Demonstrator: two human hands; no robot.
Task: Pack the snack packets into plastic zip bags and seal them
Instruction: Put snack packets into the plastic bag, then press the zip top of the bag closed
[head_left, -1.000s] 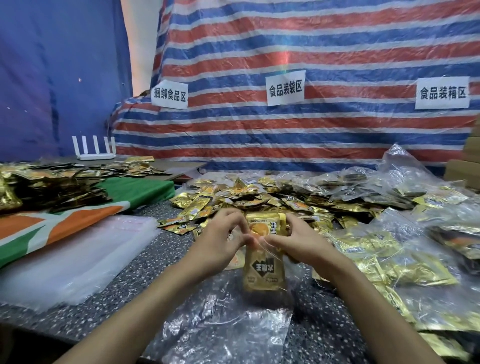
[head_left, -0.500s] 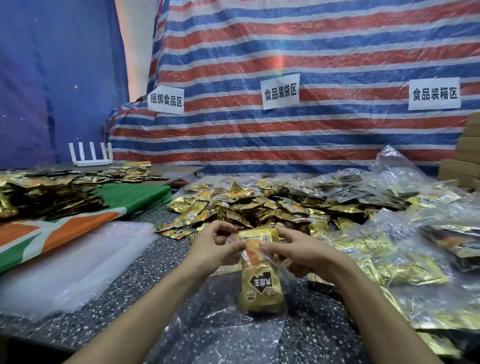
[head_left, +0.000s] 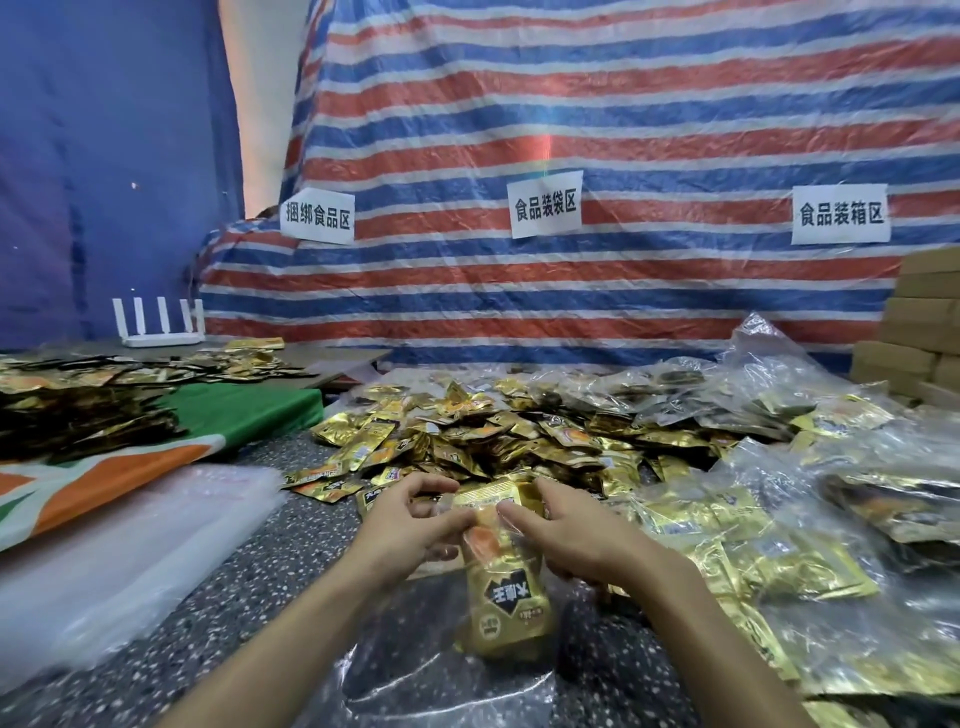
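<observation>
zip bag (head_left: 555, 587) mouth tucked behind fingers of left hand (head_left: 410, 525) and right hand (head_left: 566, 530), sealed or not, no clue. small print on snack packets (head_left: 506, 597) inside way too tiny. cardboard boxes (head_left: 919, 332) chopped by right edge. clear bag stack (head_left: 130, 561) lower left blurry, cut off.

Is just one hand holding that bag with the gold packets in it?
No, the left hand and the right hand both pinch the top of the zip bag with their fingers.

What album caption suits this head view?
Bagging snacks: left hand and right hand pinch a zip bag of gold packets.
</observation>
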